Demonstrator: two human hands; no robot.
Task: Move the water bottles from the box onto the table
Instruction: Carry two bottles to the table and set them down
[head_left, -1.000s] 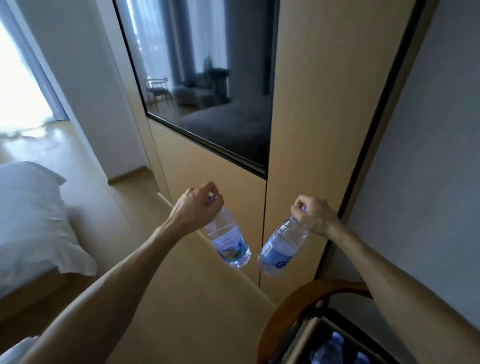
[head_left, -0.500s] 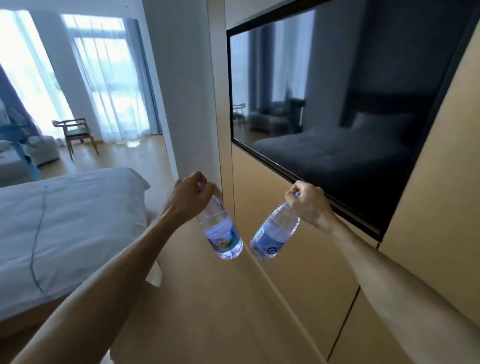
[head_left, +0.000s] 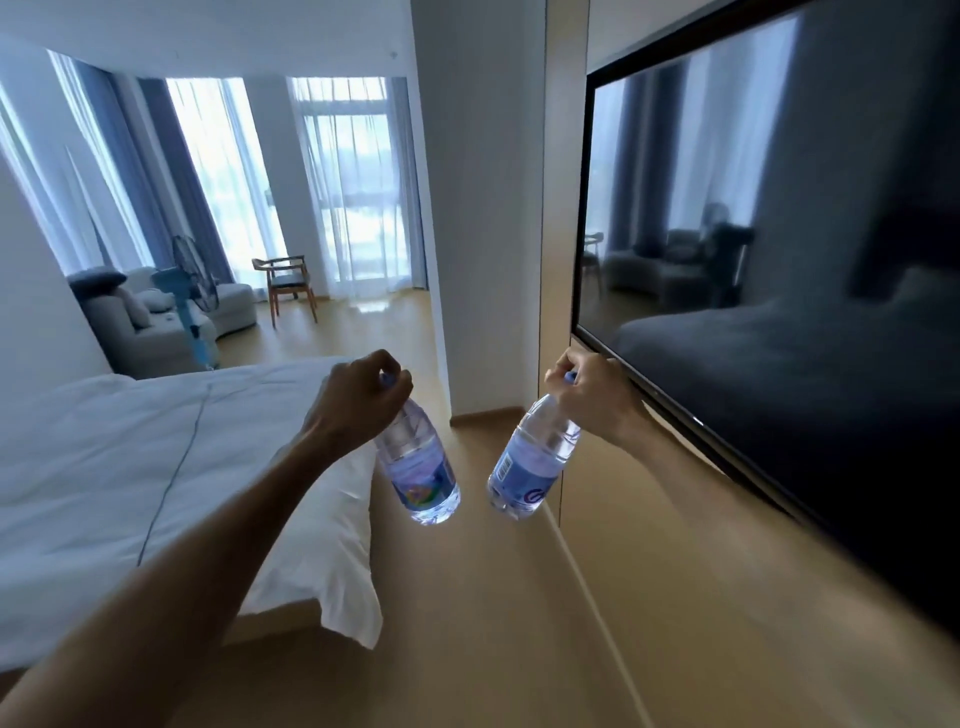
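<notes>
Head view: your left hand (head_left: 358, 397) grips neck of clear plastic water bottle with colourful label (head_left: 418, 467); your right hand (head_left: 592, 397) grips neck of clear plastic water bottle with blue label (head_left: 530, 467). Both bottles hang tilted, bases near but apart, over tan floor (head_left: 467, 623) between white bed (head_left: 130, 467) and wall-mounted black TV screen (head_left: 779, 260).

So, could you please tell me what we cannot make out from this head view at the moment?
- Bottle caps: covered by the left hand and the right hand, each gripping a bottle's top.
- Left bottle label: motion-blurred, unreadable; right bottle label shows only partly.
- Box and table: outside the frame.
- Bed: cut off by the left edge.
- TV screen: only dim reflections.
</notes>
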